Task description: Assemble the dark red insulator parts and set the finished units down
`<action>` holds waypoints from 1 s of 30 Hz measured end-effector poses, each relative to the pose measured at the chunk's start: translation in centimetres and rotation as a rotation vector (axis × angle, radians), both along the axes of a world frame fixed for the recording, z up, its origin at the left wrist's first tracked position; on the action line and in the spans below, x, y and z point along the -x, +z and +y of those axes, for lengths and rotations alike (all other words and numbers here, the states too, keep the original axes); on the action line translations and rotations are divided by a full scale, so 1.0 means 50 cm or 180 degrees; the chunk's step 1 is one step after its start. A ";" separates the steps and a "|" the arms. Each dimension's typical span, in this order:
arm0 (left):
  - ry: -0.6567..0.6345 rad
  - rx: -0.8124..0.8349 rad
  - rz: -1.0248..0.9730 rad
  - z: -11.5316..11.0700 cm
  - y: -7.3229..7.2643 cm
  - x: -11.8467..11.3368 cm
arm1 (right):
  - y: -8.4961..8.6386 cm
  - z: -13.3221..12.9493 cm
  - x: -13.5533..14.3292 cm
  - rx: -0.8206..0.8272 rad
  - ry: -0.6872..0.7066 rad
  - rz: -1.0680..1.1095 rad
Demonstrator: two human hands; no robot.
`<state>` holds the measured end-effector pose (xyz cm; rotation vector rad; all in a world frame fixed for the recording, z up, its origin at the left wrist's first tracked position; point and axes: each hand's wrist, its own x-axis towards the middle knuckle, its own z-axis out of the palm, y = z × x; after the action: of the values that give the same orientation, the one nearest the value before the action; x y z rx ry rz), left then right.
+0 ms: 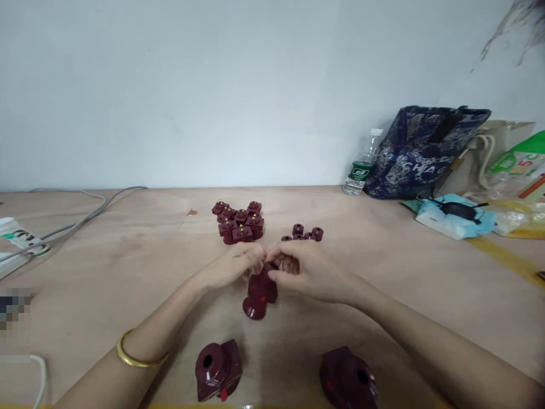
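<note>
Between my two hands is a glossy maroon part (261, 287), tilted above the table, with a flared round end pointing down and a small red spot on its side. My right hand (304, 270) pinches its upper end between thumb and fingers. Curled in at the part's upper left is my left hand (238, 261), its fingertips closed and meeting the right ones; what they grip is hidden. Two larger maroon parts with round holes lie closer to me, one at the left (217, 369) and one at the right (349, 378).
Beyond my hands stands a cluster of maroon blocks with brass tips (242, 232). Several small maroon knobs (317, 233) lie right of it. A water bottle (361, 167), a dark blue bag (419, 156) and a tissue pack (451, 218) line the right; cables (91, 213) cross the left.
</note>
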<state>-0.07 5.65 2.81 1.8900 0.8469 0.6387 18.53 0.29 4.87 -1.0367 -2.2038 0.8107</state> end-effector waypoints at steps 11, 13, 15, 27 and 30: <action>0.0674 -0.0554 0.0469 -0.038 -0.004 -0.036 | -0.006 0.022 -0.032 -0.0510 -0.0601 -0.0577; 0.0669 -0.0467 0.0389 -0.037 -0.007 -0.035 | 0.001 0.015 -0.033 -0.0601 -0.0506 -0.0666; 0.0619 -0.0594 0.0415 -0.038 -0.010 -0.038 | 0.004 0.010 -0.031 -0.0572 -0.0585 -0.0811; 0.1733 -0.2074 0.1510 -0.010 -0.030 -0.022 | 0.046 0.004 -0.093 -0.0637 -0.0058 -0.1310; 0.2201 -0.2474 0.1861 0.006 -0.040 -0.012 | 0.002 0.026 -0.085 -0.0844 -0.0220 -0.2021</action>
<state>0.53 5.97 0.83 2.5347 1.8812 0.9311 22.78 1.58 4.97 -1.3523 -2.6733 0.1441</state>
